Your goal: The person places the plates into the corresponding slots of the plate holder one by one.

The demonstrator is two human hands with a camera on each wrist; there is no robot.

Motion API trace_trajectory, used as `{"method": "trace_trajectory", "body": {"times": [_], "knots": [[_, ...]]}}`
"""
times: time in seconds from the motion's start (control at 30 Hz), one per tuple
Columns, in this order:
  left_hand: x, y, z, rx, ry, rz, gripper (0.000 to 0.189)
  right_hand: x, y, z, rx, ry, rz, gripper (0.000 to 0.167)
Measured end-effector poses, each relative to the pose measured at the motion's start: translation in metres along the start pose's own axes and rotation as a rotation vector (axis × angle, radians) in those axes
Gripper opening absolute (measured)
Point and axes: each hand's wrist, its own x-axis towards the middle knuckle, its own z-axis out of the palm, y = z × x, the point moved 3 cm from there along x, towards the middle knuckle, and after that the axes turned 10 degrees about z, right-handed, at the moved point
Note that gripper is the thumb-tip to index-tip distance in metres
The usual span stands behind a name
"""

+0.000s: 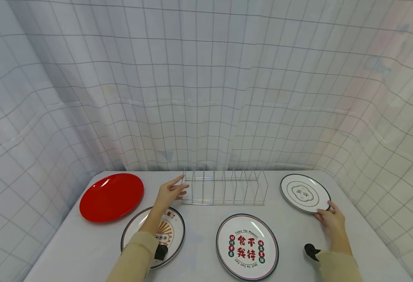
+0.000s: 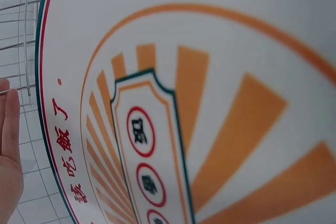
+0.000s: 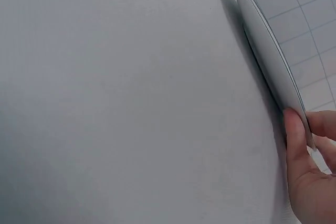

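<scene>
My right hand (image 1: 332, 220) pinches the near right edge of a small white plate (image 1: 299, 190) with a dark rim and a line drawing in its middle. In the right wrist view the thumb (image 3: 295, 135) lies on one side of the plate (image 3: 275, 61) and fingers are on the other; the plate is tilted off the white surface. At the left end of a wire rack (image 1: 224, 204), my left hand (image 1: 167, 194) has its fingers loosely extended; whether they touch the wires I cannot tell. Below the left forearm lies a white plate (image 1: 178, 227) with an orange sunburst, partly covered.
A red plate (image 1: 111, 197) lies at the far left of the white table (image 1: 83, 250). A white plate with red lettering (image 1: 247, 270) lies front centre, between the forearms. Checked white curtains (image 1: 206, 98) enclose the back and both sides.
</scene>
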Motion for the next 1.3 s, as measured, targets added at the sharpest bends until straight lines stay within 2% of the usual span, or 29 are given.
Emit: {"method": "trace_trajectory", "body": {"times": [0.1, 0.27, 0.33, 0.43, 0.57, 0.67, 0.77, 0.83, 0.93, 0.97, 1.1, 1.3], "knots": [[0.001, -0.002, 0.000, 0.025, 0.000, 0.008, 0.047, -0.005, -0.003, -0.002, 0.033, -0.082, 0.053, 0.081], [0.000, -0.001, 0.000, 0.031, 0.010, -0.011, 0.047, -0.011, -0.010, -0.001, 0.152, -0.280, 0.128, 0.087], [0.000, -0.001, 0.000, 0.030, 0.011, -0.017, 0.046, -0.012, -0.011, 0.000, 0.197, -0.334, 0.150, 0.089], [0.000, 0.000, 0.000, 0.016, 0.001, -0.023, 0.047, -0.013, -0.012, 0.001, 0.258, -0.374, 0.173, 0.090], [-0.001, 0.000, 0.000, -0.004, -0.012, -0.032, 0.047, -0.014, -0.011, 0.001, 0.316, -0.385, 0.182, 0.096], [-0.002, 0.003, 0.000, -0.016, -0.020, 0.001, 0.045, -0.014, -0.010, 0.001, 0.363, -0.384, 0.171, 0.100], [-0.004, 0.005, -0.001, -0.040, -0.031, 0.058, 0.043, -0.015, -0.010, 0.002, 0.391, -0.365, 0.135, 0.102], [-0.005, 0.006, -0.002, -0.043, -0.034, 0.071, 0.043, -0.017, -0.012, 0.003, 0.389, -0.338, 0.099, 0.101], [-0.004, 0.003, -0.002, -0.033, -0.030, 0.033, 0.045, -0.022, -0.018, 0.003, 0.399, -0.306, 0.059, 0.100], [-0.003, 0.002, -0.001, -0.022, -0.022, 0.002, 0.046, -0.025, -0.021, 0.003, 0.407, -0.311, 0.035, 0.100], [-0.001, 0.000, -0.001, -0.019, -0.020, -0.050, 0.046, -0.041, -0.040, 0.008, 0.472, -0.382, -0.085, 0.096], [-0.002, 0.000, -0.002, -0.034, -0.023, -0.052, 0.046, -0.067, -0.074, 0.025, 0.521, -0.520, -0.313, 0.090]]}}
